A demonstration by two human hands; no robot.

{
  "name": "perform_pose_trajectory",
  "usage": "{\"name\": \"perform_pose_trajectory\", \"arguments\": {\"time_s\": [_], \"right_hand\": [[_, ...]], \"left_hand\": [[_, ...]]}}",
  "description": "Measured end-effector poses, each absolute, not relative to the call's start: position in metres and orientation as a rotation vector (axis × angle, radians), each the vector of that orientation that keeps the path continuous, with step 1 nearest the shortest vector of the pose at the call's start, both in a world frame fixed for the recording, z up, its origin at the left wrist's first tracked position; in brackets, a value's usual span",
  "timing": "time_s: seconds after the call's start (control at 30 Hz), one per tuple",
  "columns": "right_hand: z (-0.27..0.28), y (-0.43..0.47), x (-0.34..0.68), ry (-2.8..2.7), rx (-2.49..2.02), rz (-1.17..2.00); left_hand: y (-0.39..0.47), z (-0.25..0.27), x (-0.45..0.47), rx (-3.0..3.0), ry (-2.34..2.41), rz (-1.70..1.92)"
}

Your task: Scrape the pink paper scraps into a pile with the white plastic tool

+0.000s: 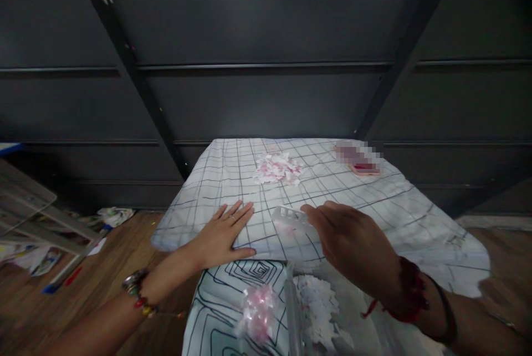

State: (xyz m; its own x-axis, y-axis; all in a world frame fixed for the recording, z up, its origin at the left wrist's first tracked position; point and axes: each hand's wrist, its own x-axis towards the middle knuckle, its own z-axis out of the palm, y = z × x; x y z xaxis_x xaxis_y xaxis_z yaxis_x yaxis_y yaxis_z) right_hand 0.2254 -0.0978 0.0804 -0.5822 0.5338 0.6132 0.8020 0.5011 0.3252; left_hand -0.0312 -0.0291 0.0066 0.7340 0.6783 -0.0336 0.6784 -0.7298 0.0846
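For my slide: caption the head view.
Left hand flat on white checked cloth, right hand holding pale ridged object near piled pink and white scraps.

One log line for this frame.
left hand: flat on gridded cloth | right hand: gripping pale tool | white-and-pink scraps: piled beyond both hands

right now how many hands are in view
2: the left hand lies palm down on the checked cloth; the right hand, to its right, holds a pale tool. No other hand shows.
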Motion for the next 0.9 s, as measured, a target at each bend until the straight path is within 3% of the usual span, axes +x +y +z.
{"name": "perform_pose_trajectory", "arguments": {"time_s": [0.5,0.8,0.9], "right_hand": [[0.089,-0.129,0.198,-2.327,-0.941,-0.585],[0.098,-0.064,0.255,-2.323,-1.227,-0.765],[0.096,-0.038,0.267,-2.35,-1.258,-0.761]], "left_hand": [[-0.025,0.015,-0.046,2.887,0.945,-0.09],[-0.016,0.038,-0.043,2.773,0.909,-0.129],[-0.006,0.051,-0.034,2.782,0.838,0.012]]}}
